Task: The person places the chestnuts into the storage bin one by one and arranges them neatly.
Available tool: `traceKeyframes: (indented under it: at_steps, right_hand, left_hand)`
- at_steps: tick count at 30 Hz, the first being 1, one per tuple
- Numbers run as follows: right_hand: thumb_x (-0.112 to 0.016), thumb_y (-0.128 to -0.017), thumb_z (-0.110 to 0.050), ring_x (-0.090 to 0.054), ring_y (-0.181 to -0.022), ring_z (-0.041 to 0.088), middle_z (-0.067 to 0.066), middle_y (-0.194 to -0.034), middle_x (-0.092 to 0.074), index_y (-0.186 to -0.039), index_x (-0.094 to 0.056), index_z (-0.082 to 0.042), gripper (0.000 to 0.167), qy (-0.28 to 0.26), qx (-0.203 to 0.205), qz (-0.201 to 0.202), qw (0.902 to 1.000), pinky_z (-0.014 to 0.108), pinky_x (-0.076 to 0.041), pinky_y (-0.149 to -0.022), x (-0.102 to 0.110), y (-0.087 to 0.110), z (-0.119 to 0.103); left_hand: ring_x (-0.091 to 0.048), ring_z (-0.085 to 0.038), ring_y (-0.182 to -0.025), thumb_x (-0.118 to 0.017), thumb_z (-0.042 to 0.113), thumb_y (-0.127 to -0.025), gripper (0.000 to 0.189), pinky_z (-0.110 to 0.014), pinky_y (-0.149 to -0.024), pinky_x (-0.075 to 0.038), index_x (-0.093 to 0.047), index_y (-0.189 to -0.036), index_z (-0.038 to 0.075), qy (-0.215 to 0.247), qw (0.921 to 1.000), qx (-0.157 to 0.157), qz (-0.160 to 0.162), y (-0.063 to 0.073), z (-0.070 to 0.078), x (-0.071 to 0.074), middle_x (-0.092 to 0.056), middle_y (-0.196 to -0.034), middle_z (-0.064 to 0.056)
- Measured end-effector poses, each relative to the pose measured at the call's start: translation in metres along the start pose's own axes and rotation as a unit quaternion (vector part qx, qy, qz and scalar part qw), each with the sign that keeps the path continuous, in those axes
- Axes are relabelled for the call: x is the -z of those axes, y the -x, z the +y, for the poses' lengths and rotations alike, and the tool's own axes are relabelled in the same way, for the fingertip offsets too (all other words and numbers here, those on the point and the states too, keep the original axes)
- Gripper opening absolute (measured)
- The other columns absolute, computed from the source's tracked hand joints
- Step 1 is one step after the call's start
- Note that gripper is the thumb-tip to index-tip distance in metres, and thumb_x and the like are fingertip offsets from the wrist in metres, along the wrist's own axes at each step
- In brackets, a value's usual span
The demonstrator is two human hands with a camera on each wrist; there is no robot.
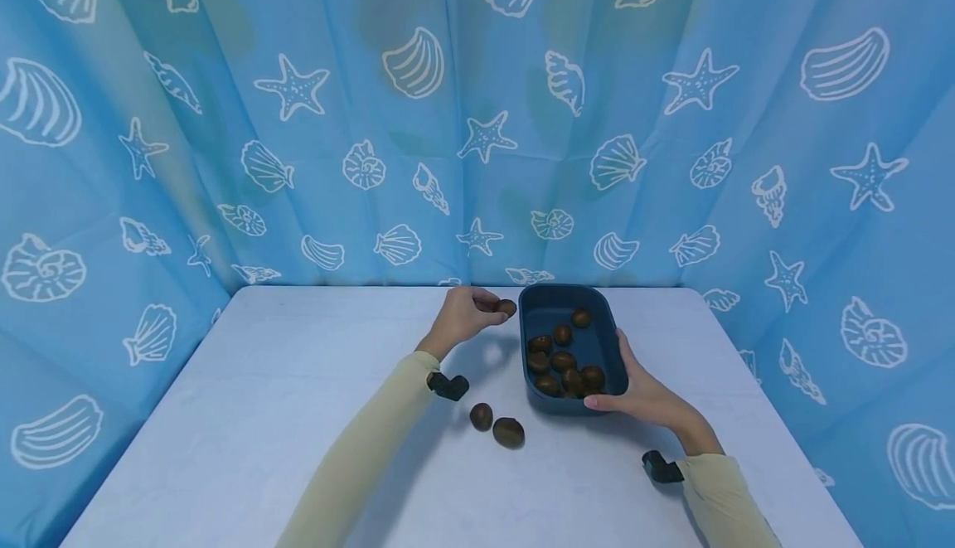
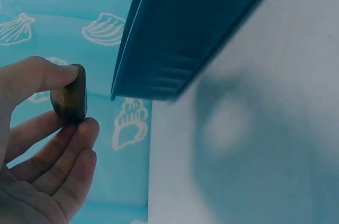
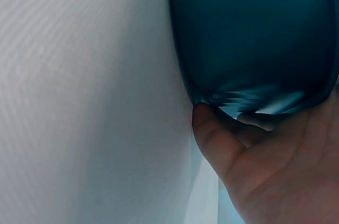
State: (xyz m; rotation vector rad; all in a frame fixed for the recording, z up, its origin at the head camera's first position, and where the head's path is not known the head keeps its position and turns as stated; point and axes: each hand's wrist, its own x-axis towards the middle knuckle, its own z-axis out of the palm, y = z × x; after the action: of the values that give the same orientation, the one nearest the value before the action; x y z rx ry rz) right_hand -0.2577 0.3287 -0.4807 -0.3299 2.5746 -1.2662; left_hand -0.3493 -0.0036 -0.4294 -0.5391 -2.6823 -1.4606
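My left hand (image 1: 461, 317) pinches a brown kiwi (image 1: 506, 307) between thumb and fingertips, just left of the bin's far left rim. The left wrist view shows this kiwi (image 2: 70, 97) side-on, the thumb on top and the fingers below. My right hand (image 1: 647, 395) grips the dark blue plastic bin (image 1: 550, 313) at its near right corner, thumb on the near wall, the other fingers along the right side. Inside the bin lie several kiwis (image 1: 563, 361), mostly bunched toward the near end. The right wrist view has the fingers against the bin's wall (image 3: 254, 38).
Two loose kiwis, a smaller one (image 1: 481, 417) and a larger one (image 1: 509, 433), lie on the white table (image 1: 246, 415) in front of the bin, between my forearms. A blue curtain (image 1: 336, 117) with shell and starfish prints hangs behind the table and along both sides.
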Motion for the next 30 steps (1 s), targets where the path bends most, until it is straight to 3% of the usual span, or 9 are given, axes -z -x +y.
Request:
traceKeyframes:
  at_steps: [11, 22, 30]
  right_hand:
    - [-0.08, -0.085, -0.041, -0.006, -0.157, 0.055, 0.022, -0.174, 0.011, -0.162, 0.024, -0.02, 0.132, -0.005, 0.007, 0.001, 1.0, 0.081, -0.019, -0.115, 0.001, 0.002, -0.001]
    - [-0.081, -0.085, -0.043, -0.003, -0.158, 0.053, 0.021, -0.174, 0.013, -0.162, 0.025, -0.02, 0.133, -0.006, 0.0, -0.005, 1.0, 0.081, -0.018, -0.116, 0.0, 0.002, 0.001]
    - [-0.08, -0.085, -0.044, -0.001, -0.158, 0.053, 0.02, -0.174, 0.014, -0.162, 0.026, -0.021, 0.133, -0.005, -0.009, -0.003, 0.9999, 0.081, -0.016, -0.117, 0.002, 0.001, 0.0]
  left_hand:
    - [-0.075, -0.02, -0.094, -0.08, 0.02, -0.089, 0.032, -0.033, -0.082, -0.063, -0.077, -0.115, 0.003, -0.009, 0.9997, -0.007, -0.021, -0.018, 0.016, -0.016, -0.079, -0.106, -0.011]
    - [-0.072, -0.015, -0.092, -0.079, 0.023, -0.091, 0.032, -0.03, -0.082, -0.063, -0.076, -0.117, 0.005, -0.029, 0.9982, 0.006, -0.051, -0.025, 0.02, -0.035, -0.078, -0.108, -0.008]
    - [-0.075, -0.017, -0.094, -0.078, 0.017, -0.091, 0.033, -0.027, -0.081, -0.062, -0.074, -0.119, 0.0, -0.054, 0.9949, -0.028, -0.08, -0.037, 0.021, -0.049, -0.078, -0.11, -0.012]
